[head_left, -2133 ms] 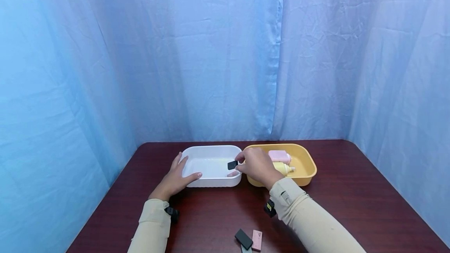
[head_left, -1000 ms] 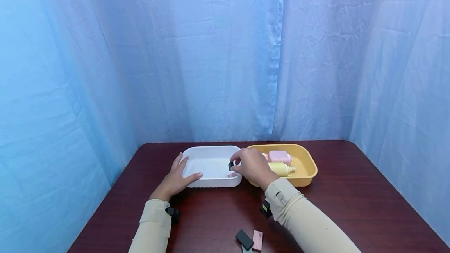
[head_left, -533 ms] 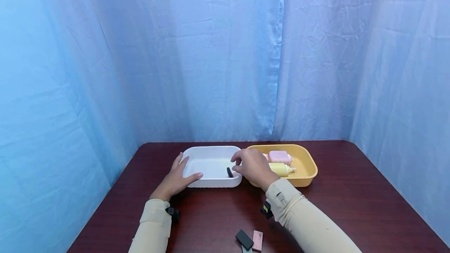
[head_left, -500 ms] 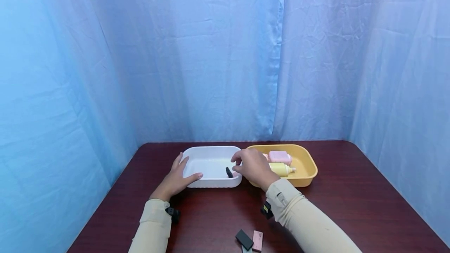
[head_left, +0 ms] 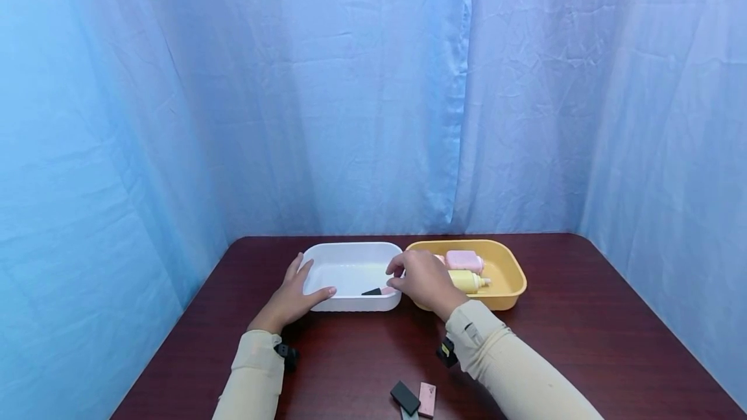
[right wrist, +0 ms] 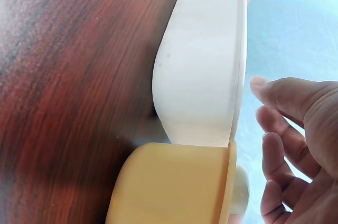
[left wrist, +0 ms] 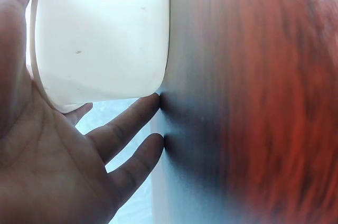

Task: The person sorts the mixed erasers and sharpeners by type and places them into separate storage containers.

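- The right hand (head_left: 428, 277) is hovering over the white tray (head_left: 356, 304), mid-frame, thumb and fingertips leaving a narrow gap, holding nothing
- Below it, a dark block (head_left: 371, 291) is lying inside, beside something pink (head_left: 388, 290)
- Left of centre, the left hand (head_left: 292, 295) is spreading wide against the tray
- Placing seems to be finishing; lifting clear is probably being called for
- The right wrist view is showing the yellow tray (right wrist: 174, 182) seemingly touching the white one, but hiding the block
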Motion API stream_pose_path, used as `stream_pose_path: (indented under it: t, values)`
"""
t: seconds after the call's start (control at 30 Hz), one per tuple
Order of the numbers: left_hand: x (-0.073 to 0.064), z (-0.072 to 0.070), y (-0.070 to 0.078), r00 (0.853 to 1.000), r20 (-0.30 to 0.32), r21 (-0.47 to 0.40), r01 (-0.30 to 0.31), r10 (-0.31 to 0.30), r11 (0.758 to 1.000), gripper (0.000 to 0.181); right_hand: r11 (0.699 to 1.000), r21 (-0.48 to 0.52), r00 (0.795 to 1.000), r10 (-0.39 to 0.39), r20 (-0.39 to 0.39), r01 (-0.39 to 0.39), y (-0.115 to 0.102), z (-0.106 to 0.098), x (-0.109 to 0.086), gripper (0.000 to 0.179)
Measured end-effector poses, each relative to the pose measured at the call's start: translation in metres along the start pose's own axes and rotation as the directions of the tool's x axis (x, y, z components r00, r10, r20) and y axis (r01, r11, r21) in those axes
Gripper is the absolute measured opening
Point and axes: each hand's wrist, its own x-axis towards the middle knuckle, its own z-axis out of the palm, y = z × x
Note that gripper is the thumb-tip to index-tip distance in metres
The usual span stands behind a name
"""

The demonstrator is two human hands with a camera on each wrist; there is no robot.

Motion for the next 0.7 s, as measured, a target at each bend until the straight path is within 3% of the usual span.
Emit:
stream_pose_path:
  t: [0.23,0.7]
  values:
    - [0.0,0.0,0.0,1.0,0.001,0.005,-0.002,0.002,1.0,0.113,1.0,0.017,1.0,-0.023,-0.012,0.023,0.005,0.001,-0.007,0.011]
    - [0.001,0.0,-0.002,1.0,0.005,0.01,-0.004,0.004,1.0,0.113,0.992,0.126,1.0,0.002,0.022,-0.005,0.01,0.001,-0.03,0.01]
